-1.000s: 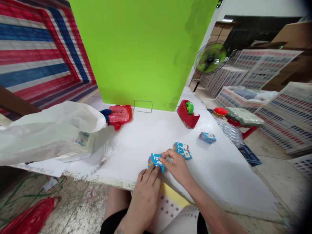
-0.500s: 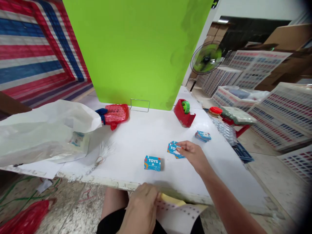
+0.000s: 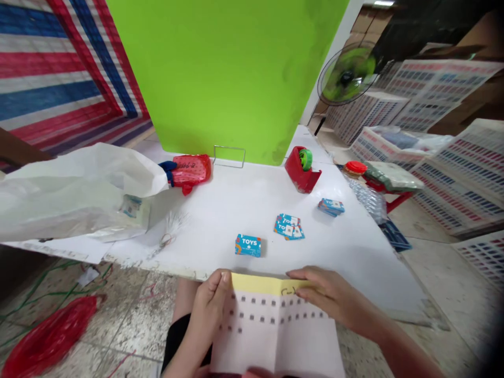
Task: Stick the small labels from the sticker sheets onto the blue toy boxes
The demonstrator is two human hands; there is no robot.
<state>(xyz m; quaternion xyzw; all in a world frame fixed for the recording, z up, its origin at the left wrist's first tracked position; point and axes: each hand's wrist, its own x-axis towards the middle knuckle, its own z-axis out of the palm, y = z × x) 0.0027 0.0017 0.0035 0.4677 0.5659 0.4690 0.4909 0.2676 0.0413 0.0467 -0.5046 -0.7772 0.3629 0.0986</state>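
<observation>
My left hand point(image 3: 214, 299) pinches the upper left edge of a creased sheet point(image 3: 252, 346), white with a yellow top strip and rows of small dark squares. At its upper right, my right hand point(image 3: 331, 296) has its fingers and thumb closed on the yellow edge, beside handwriting. The sheet lies over my lap, against the table's front edge. Beyond it on the white table point(image 3: 220, 210) sits a neat stack of blue TOYS cards point(image 3: 248, 245). Several similar cards point(image 3: 289, 227) lie fanned to its right, and another card stack point(image 3: 331, 207) rests farther right.
A red tape dispenser point(image 3: 302, 170) with green tape stands at the back right. Left are a large white plastic bag point(image 3: 79, 194), a red packet point(image 3: 191, 170) and a bundle of thin ties point(image 3: 169, 236). A green panel point(image 3: 232, 79) rises behind; a fan point(image 3: 346, 77) and crates stand right.
My right hand has left the fanned cards and come back to the sheet. The sheet is now raised and spread, with my left hand at its left edge. The view has tilted slightly.
</observation>
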